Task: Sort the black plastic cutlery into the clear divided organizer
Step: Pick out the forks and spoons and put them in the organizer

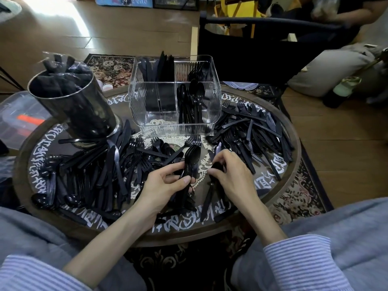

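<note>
Your left hand (pixel 168 183) grips stacked spoons (pixel 190 159) just before the clear organizer (pixel 175 95); your right hand (pixel 230 175) pinches one spoon (pixel 217 166). Loose cutlery (pixel 252 133) and a metal cup (pixel 73 103) flank the organizer.

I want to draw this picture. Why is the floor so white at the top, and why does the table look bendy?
Head view: strong light glares off the brown wooden floor, washing it white; the wide-angle lens bulges the round dark wooden table and tilts the shiny metal cup; the black plastic spoons in the left hand look fairly sharp.
</note>
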